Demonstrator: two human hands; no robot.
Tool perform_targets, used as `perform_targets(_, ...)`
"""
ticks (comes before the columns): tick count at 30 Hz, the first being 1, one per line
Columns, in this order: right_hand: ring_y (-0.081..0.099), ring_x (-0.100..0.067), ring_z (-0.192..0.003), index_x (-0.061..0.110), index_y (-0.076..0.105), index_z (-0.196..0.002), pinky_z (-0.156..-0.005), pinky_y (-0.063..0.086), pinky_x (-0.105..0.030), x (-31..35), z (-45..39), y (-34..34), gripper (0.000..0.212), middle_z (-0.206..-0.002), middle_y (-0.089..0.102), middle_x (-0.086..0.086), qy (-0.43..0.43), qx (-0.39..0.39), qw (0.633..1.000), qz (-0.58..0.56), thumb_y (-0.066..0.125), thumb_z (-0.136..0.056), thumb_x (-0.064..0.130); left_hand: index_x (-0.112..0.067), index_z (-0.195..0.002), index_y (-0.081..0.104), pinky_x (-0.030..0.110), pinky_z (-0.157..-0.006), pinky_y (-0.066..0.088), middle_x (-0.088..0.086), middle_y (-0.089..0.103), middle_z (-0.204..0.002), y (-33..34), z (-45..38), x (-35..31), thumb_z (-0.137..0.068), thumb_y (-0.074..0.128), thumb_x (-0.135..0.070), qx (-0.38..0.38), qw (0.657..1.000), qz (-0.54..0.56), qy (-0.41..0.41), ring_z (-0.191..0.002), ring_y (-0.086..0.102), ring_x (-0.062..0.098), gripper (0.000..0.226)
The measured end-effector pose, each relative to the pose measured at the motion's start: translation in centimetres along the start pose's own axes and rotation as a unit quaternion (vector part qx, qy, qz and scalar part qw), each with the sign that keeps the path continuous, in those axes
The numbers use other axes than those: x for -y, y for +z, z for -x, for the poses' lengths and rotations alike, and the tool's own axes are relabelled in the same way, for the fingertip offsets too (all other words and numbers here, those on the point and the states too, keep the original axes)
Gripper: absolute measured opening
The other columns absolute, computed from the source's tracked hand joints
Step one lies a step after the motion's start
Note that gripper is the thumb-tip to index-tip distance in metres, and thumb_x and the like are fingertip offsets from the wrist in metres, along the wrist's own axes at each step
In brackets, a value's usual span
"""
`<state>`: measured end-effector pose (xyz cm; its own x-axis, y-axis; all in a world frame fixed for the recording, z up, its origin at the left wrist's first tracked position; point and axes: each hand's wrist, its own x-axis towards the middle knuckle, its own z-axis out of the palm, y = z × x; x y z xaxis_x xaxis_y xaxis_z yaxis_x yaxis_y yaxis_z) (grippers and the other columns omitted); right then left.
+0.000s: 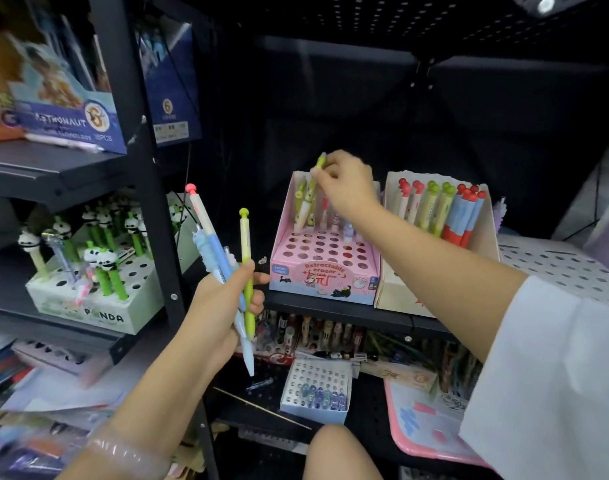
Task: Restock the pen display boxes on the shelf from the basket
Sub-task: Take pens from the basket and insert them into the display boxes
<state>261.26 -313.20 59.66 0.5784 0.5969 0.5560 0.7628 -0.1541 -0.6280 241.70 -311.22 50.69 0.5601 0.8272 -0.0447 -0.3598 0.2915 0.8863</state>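
Note:
A pink display box [325, 268] with rows of round holes stands on the middle shelf; a few pens stand in its back row. My right hand [348, 183] pinches a green-topped pen [311, 188] above the box's back left corner, tip pointing down. My left hand [223, 306] grips a bundle of pens [227, 268] in front of the shelf post: one with a pink cap, one green, and light blue ones. A cream display box [434, 271] to the right holds red, green and blue pens. No basket is in view.
A white panda pen box [95, 306] sits on the left shelf unit. A black shelf post [157, 209] stands between the units. Below are a small white holed box [317, 389], a pink tray [424, 420] and stationery clutter. My knee [341, 452] shows at the bottom.

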Motion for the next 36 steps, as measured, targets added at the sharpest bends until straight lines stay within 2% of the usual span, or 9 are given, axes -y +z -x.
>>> perform_targets(5, 0.050, -0.005, -0.055, 0.006, 0.060, -0.095, -0.050, 0.037, -0.009, -1.0, 0.3, 2.6, 0.017, -0.060, 0.058, 0.005, 0.018, 0.077, 0.996, 0.048, 0.056, -0.093, 0.022, -0.004, -0.083, 0.056, 0.017, -0.039, 0.042, 0.001, 0.068, -0.061, -0.2, 0.3, 0.0, -0.093, 0.051, -0.010, -0.002, 0.999, -0.037, 0.013, -0.041, 0.047, 0.008, 0.013)
perform_targets(8, 0.059, -0.020, -0.072, 0.004, 0.062, -0.087, -0.070, 0.049, -0.030, -0.8, 0.0, 2.9, 0.024, -0.073, 0.064, -0.006, 0.031, 0.123, 0.985, 0.116, 0.054, -0.094, 0.025, -0.005, -0.084, 0.059, 0.018, -0.043, 0.046, 0.001, 0.068, -0.062, -0.1, 0.6, 0.0, -0.092, 0.053, -0.011, 0.006, 0.999, -0.050, 0.018, -0.045, 0.053, 0.009, 0.012)
perform_targets(12, 0.053, -0.019, -0.065, 0.007, 0.055, -0.069, -0.058, 0.042, -0.029, -1.3, 1.5, 2.9, 0.030, -0.065, 0.054, -0.004, 0.043, 0.176, 0.969, 0.170, 0.056, -0.092, 0.026, -0.002, -0.091, 0.058, 0.018, -0.046, 0.049, 0.002, 0.067, -0.062, 0.4, 1.0, 0.1, -0.091, 0.055, -0.010, 0.015, 0.998, -0.048, 0.025, -0.047, 0.057, 0.009, 0.009)
perform_targets(15, 0.061, -0.016, -0.073, 0.007, 0.065, -0.086, -0.069, 0.052, -0.028, -1.0, 3.3, 1.8, 0.025, -0.076, 0.065, -0.003, 0.009, 0.112, 0.993, 0.018, 0.053, -0.094, 0.028, -0.003, -0.089, 0.059, 0.018, -0.046, 0.049, 0.005, 0.065, -0.066, 1.0, 1.1, 0.4, -0.089, 0.057, -0.010, 0.016, 0.998, -0.047, 0.025, -0.047, 0.057, 0.010, 0.007)
perform_targets(20, 0.064, -0.005, -0.066, 0.012, 0.065, -0.083, -0.066, 0.056, -0.020, 0.0, 6.7, -1.0, 0.021, -0.072, 0.065, 0.003, 0.057, 0.305, 0.924, -0.223, 0.056, -0.093, 0.028, -0.004, -0.082, 0.063, 0.020, -0.047, 0.050, 0.005, 0.065, -0.063, 3.2, 1.0, 1.3, -0.088, 0.060, -0.016, 0.031, 0.997, -0.071, 0.027, -0.047, 0.058, 0.010, 0.013)
perform_targets(24, 0.060, -0.006, -0.057, 0.009, 0.056, -0.085, -0.052, 0.048, -0.014, -0.8, 7.0, -3.6, 0.017, -0.070, 0.060, -0.003, 0.074, 0.214, 0.942, -0.249, 0.048, -0.097, 0.019, -0.006, -0.082, 0.059, 0.019, -0.041, 0.048, 0.005, 0.065, -0.059, 5.4, 1.3, 2.2, -0.089, 0.059, -0.018, 0.048, 0.997, -0.058, 0.008, -0.042, 0.057, 0.012, 0.014)
perform_targets(28, 0.057, -0.004, -0.048, 0.014, 0.047, -0.088, -0.049, 0.049, -0.018, -3.0, 5.4, -7.5, 0.015, -0.067, 0.058, -0.002, 0.072, 0.008, 0.973, -0.220, 0.041, -0.100, 0.020, -0.011, -0.079, 0.052, 0.017, -0.035, 0.031, -0.001, 0.052, -0.055, 6.3, 1.4, 3.0, -0.091, 0.058, -0.020, 0.091, 0.990, -0.104, 0.007, -0.037, 0.036, 0.009, 0.016)
perform_targets(31, 0.056, -0.009, -0.052, 0.013, 0.043, -0.091, -0.051, 0.047, -0.027, -5.7, 4.7, -10.4, 0.012, -0.061, 0.055, 0.003, 0.006, -0.107, 0.992, -0.060, 0.042, -0.099, 0.022, -0.014, -0.073, 0.047, 0.018, -0.036, 0.026, -0.008, 0.038, -0.047, 6.7, 1.2, 3.6, -0.091, 0.058, -0.022, 0.112, 0.984, -0.134, 0.016, -0.038, 0.028, 0.008, 0.022)
perform_targets(36, 0.056, -0.022, -0.069, 0.007, 0.047, -0.102, -0.064, 0.043, -0.034, -8.7, 4.8, -12.3, 0.021, -0.077, 0.062, -0.008, -0.011, -0.122, 0.976, 0.181, 0.042, -0.099, 0.028, -0.013, -0.072, 0.041, 0.019, -0.036, 0.022, -0.006, 0.030, -0.049, 7.8, 1.1, 4.2, -0.070, 0.060, -0.051, 0.147, 0.977, -0.152, 0.033, -0.039, 0.023, 0.009, 0.043)
